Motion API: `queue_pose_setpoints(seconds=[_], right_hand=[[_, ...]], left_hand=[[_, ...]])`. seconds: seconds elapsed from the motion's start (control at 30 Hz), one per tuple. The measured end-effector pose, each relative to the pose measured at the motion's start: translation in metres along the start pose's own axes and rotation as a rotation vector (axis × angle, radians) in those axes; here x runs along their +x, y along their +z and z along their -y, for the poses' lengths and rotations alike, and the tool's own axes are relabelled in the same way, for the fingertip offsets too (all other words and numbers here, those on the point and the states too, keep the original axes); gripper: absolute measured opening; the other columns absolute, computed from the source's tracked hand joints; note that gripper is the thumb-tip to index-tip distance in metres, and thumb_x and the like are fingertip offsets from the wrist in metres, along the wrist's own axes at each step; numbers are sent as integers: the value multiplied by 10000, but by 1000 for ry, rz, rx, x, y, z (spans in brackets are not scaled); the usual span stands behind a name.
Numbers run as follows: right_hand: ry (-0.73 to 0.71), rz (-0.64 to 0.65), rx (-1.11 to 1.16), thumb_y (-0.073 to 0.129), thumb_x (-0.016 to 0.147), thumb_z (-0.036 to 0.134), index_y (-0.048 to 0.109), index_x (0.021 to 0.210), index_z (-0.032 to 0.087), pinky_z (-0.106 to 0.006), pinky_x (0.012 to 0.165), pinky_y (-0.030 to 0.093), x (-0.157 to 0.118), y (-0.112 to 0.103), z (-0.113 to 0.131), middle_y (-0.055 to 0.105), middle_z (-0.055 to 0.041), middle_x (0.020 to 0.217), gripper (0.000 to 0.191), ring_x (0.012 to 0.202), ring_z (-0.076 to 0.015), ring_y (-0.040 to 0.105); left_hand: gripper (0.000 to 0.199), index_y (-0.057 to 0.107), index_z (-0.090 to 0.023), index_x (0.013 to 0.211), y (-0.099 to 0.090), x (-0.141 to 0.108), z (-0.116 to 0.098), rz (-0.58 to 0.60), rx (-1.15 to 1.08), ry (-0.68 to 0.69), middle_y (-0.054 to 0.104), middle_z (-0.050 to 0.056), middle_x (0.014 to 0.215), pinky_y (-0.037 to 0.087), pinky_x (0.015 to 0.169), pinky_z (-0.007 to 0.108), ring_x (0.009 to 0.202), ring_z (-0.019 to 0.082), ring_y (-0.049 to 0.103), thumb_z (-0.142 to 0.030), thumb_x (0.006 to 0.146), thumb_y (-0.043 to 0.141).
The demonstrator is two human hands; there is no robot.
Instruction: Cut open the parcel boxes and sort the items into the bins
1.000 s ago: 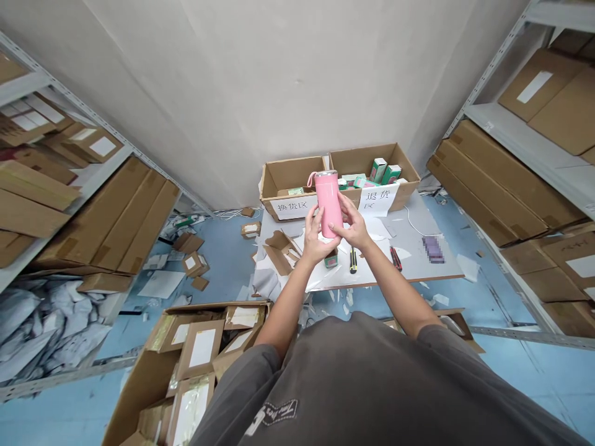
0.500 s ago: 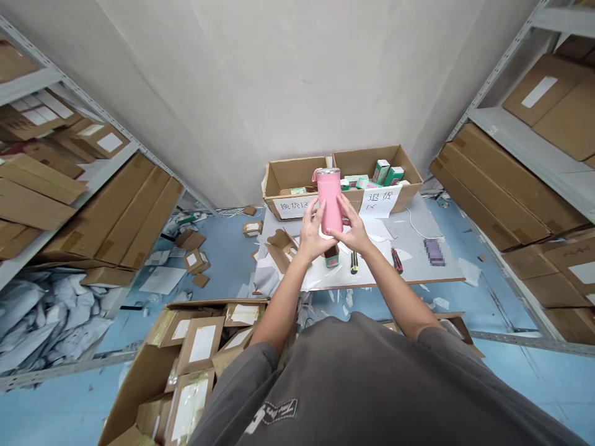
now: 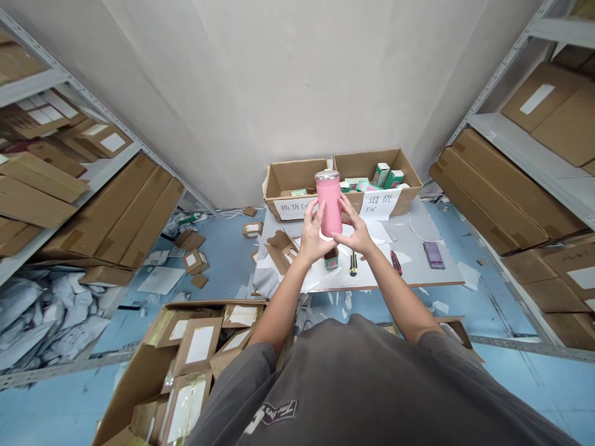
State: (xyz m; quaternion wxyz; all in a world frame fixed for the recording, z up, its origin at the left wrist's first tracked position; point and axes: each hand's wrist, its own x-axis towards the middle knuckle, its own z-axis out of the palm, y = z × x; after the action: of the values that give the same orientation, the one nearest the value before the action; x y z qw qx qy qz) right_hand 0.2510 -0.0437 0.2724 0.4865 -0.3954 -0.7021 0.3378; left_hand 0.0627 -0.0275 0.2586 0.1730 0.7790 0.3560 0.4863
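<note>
Your left hand (image 3: pixel 311 240) and right hand (image 3: pixel 357 234) jointly grip one pink tumbler (image 3: pixel 330 207), upright above the table (image 3: pixel 418 238). I'd support it low from both sides, turn slowly, no squeezing. Count: two cutters, yellow-black (image 3: pixel 353 264) left, red (image 3: pixel 396 262) right; two far cartons (image 3: pixel 367 158); two paper signs (image 3: pixel 380 204); one small green box (image 3: pixel 331 261), near side.

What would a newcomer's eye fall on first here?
Probably the pink tumbler near the centre, held upright between the left grip and right grip, its silvery lid on top. Next, the two open cardboard boxes behind it, each with a lettered paper sign on its front. Crumpled grey packaging lies heaped at lower left.
</note>
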Motion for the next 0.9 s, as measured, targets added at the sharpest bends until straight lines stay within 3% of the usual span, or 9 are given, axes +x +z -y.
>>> queue_pose_setpoints(seconds=[0.13,0.3,0.47,0.67,0.8,0.9], right_hand=[[6,8,19,843,858,696,286,1777,436,-611,1220,529,1,-1,3,230,-37,1858,1105,1708,-420,213],[9,-45,36,842,864,698,323,1764,447,-594,1269,479,0,5,5,222,-23,1861,1068,1717,-397,192],[-31,19,45,848,851,724,279,1784,407,-551,1230,534,3,5,-5,220,-48,1864,1139,1686,-398,293],[-96,-116,-1,801,931,674,267,1794,381,-543,1251,500,0,9,-9,200,-69,1869,1057,1700,-395,258],[-109,-120,20,816,933,651,191,1812,363,-512,1254,505,0,10,-14,229,-80,1861,1116,1656,-381,370],[-84,-128,18,799,955,614,192,1814,353,-493,1195,563,-1,13,-16,284,-91,1842,1083,1607,-371,457]], left_hand=[[1102,174,-406,1777,-1,-3,0,46,-97,-69,268,126,1786,639,1092,424,1515,345,535,-361,882,816],[1207,196,-375,1773,2,-1,1,52,-44,-90,228,135,1808,588,1178,503,1621,419,397,-375,803,915],[1155,114,-384,1785,2,-4,3,91,-166,-124,229,137,1821,623,1119,430,1576,360,484,-349,885,836],[1251,80,-376,1789,3,-4,3,44,-43,-110,178,129,1846,534,1231,503,1649,394,358,-340,831,883],[1277,14,-404,1786,2,-3,-1,63,-166,-124,140,144,1850,626,1107,443,1521,359,546,-312,832,857],[1353,-5,-396,1788,3,-3,-1,76,-166,-116,148,156,1845,606,1145,475,1543,379,522,-294,780,891]])
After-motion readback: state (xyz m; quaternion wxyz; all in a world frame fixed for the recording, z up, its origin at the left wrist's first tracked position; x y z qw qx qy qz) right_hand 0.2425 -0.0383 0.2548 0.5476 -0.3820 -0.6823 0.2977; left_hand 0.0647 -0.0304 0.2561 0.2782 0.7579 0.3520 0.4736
